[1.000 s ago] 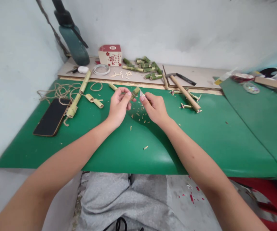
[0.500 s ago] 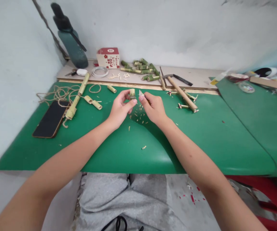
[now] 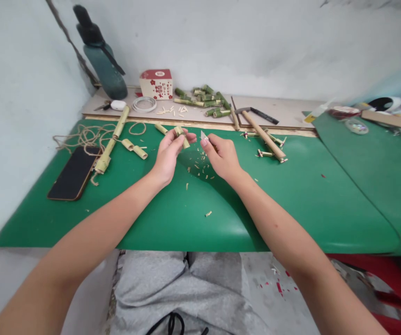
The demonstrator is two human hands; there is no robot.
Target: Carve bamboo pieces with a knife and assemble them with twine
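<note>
A pale wall stood behind the green tabletop, and on a grey board along its far edge a heap of cut bamboo lay at twelve o'clock from your hands. Your left hand had its thumb and fingers closed around a short bamboo piece, tilted, at about one o'clock from your palm. Your right hand was clamped on a small knife, its blade pointing towards ten o'clock and apart from the bamboo. Pale shavings lay scattered at six o'clock from the gap between your hands, and a hammer rested near three o'clock
</note>
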